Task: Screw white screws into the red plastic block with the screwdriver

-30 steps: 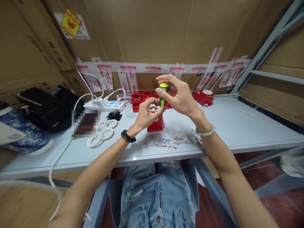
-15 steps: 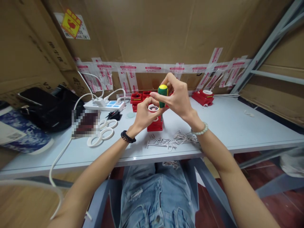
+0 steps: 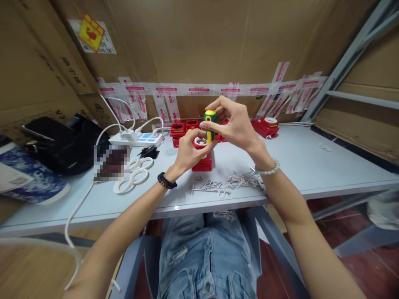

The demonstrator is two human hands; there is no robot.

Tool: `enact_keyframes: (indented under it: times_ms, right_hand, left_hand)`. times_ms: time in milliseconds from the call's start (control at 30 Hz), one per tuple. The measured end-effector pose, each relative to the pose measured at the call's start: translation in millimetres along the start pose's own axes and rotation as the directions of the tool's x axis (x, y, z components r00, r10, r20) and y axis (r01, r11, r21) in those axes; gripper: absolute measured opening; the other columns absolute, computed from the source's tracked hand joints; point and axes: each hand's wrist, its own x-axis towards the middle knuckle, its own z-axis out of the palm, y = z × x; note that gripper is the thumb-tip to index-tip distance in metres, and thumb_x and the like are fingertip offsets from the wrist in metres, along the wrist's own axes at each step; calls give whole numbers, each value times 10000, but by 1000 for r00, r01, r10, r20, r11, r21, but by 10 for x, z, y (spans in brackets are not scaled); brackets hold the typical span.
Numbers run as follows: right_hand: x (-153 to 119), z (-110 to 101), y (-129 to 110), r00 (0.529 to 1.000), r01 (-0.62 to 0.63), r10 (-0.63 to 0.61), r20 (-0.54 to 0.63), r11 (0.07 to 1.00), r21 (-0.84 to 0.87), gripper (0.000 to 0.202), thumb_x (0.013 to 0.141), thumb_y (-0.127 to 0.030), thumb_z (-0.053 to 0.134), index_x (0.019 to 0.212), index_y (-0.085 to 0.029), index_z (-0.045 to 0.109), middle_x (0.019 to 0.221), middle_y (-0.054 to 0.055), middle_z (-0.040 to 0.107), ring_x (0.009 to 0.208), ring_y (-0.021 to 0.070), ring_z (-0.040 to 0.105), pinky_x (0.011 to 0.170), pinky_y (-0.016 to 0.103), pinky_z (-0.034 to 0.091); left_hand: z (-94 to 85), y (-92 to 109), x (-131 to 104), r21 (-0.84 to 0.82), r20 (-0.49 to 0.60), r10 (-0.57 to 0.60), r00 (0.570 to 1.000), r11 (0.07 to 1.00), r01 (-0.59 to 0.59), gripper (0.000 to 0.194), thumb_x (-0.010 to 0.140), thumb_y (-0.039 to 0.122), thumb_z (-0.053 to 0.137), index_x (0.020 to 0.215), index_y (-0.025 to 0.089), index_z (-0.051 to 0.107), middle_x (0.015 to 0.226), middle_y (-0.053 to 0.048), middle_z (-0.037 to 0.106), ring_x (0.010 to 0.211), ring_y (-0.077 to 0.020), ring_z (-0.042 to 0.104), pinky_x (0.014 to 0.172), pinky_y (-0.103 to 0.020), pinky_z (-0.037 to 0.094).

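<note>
A screwdriver (image 3: 210,124) with a green and yellow handle stands upright over a red device with a white ring (image 3: 202,164) near the middle of the table. My right hand (image 3: 233,122) grips the upper handle, thumb in front and fingers behind. Lower down, my left hand (image 3: 191,151) closes its thumb and fingers around the bottom of the handle. The screwdriver's tip meets the device at its right side, but the exact contact is hidden. In front lie several loose screws (image 3: 213,185) and a T-shaped metal rod (image 3: 204,190), beside tangled white cords (image 3: 237,180).
Several more red devices (image 3: 178,129) stand behind my hands, and another red device (image 3: 265,127) sits at the back right. White double rings (image 3: 140,176), a power strip (image 3: 137,139) and a black bag (image 3: 68,145) are on the left. Cardboard (image 3: 199,41) walls the back.
The screwdriver handle has turned, so its yellow stripe now faces me. My right fingers have shifted around the handle. The left hand keeps nearly the same place.
</note>
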Motion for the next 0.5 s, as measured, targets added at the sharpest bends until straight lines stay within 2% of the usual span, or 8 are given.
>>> enact_keyframes:
  times_ms: [100, 167, 233, 333, 433, 500]
  right_hand:
    - [-8, 79, -7, 997, -18, 11, -79, 996, -87, 444, 745, -516, 709, 1025, -184, 615, 893, 35, 628, 820, 170, 581, 730, 354, 513]
    - [-15, 87, -9, 996, -29, 19, -86, 993, -116, 440, 759, -515, 697, 1034, -184, 607, 911, 43, 636, 837, 180, 586, 757, 374, 512]
    - [-26, 54, -10, 999, -21, 19, -28, 996, -83, 425, 786, -498, 670, 1060, -179, 604, 951, 53, 650, 860, 183, 601, 790, 383, 513]
    - [-49, -26, -14, 992, -11, 2, 127, 997, 71, 393, 824, -413, 631, 1141, -187, 580, 1016, 54, 665, 904, 173, 624, 840, 377, 520]
    - [-64, -71, -15, 972, -46, -8, 233, 973, 225, 388, 818, -329, 625, 1173, -197, 541, 1007, 47, 663, 915, 164, 635, 835, 360, 542]
    - [-64, -70, -6, 965, -78, -1, 264, 955, 286, 380, 807, -306, 630, 1155, -202, 520, 1007, 46, 648, 918, 164, 636, 805, 352, 561]
  left_hand:
    - [26, -4, -1, -24, -17, -13, 1000, 1000, 12, 267, 713, 336, 777, 728, 186, 556, 727, 18, 617, 675, -117, 533, 676, -276, 439]
    - [35, -19, 4, -35, -17, -24, 1000, 999, 23, 309, 710, 356, 781, 691, 185, 525, 692, 28, 590, 646, -108, 509, 656, -270, 427]
    - [35, -36, 12, -42, -25, -29, 999, 999, 28, 333, 721, 375, 769, 663, 184, 503, 661, 35, 563, 625, -104, 496, 640, -264, 423]
    - [-6, -63, 28, -27, -10, -24, 1000, 999, 24, 321, 758, 396, 732, 658, 183, 513, 649, 28, 560, 637, -116, 509, 658, -274, 443]
    - [-132, -114, 60, 59, 168, 53, 984, 996, -64, 224, 799, 405, 687, 791, 192, 619, 829, -24, 644, 846, -175, 581, 827, -345, 477]
    - [-255, -183, 84, 86, 345, 96, 934, 987, -133, 301, 774, 415, 713, 996, 222, 647, 1102, -60, 639, 1080, -225, 568, 985, -407, 440]
